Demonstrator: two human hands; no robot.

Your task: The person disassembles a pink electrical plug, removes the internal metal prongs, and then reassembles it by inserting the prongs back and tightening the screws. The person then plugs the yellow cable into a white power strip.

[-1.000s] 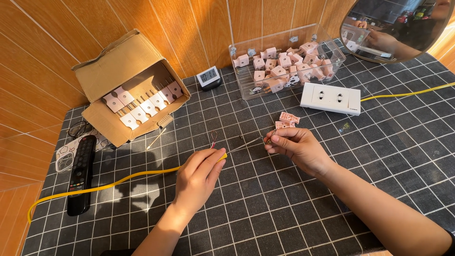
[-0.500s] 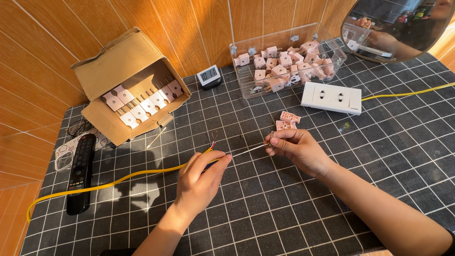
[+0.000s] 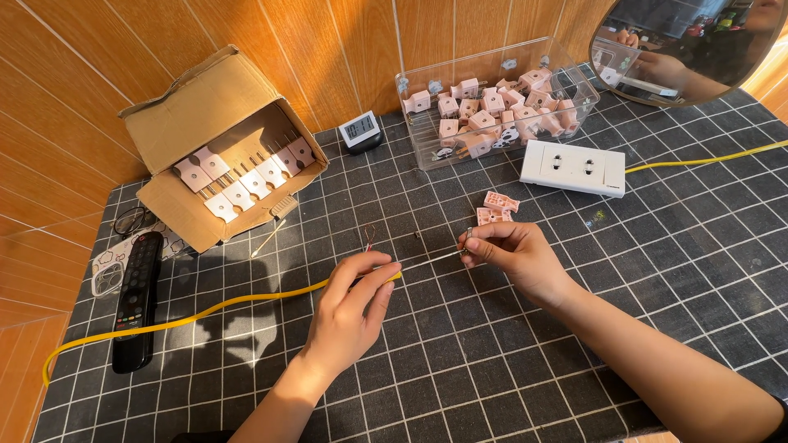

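Hands pinch yellow cable mid-mat.

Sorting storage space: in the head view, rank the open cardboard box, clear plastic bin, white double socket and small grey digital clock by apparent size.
1. Open cardboard box
2. Clear plastic bin, somewhat smaller, though it sits farther back
3. White double socket
4. Small grey digital clock

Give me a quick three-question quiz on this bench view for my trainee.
1. True or false: the left hand pinches the yellow cable.
2. What lies nearest the right hand? A) remote control B) two loose pink parts C) mirror
3. What stands between the cardboard box and the clear bin?

Key:
1. True, near its stripped end.
2. B, the pink parts.
3. A small digital clock.
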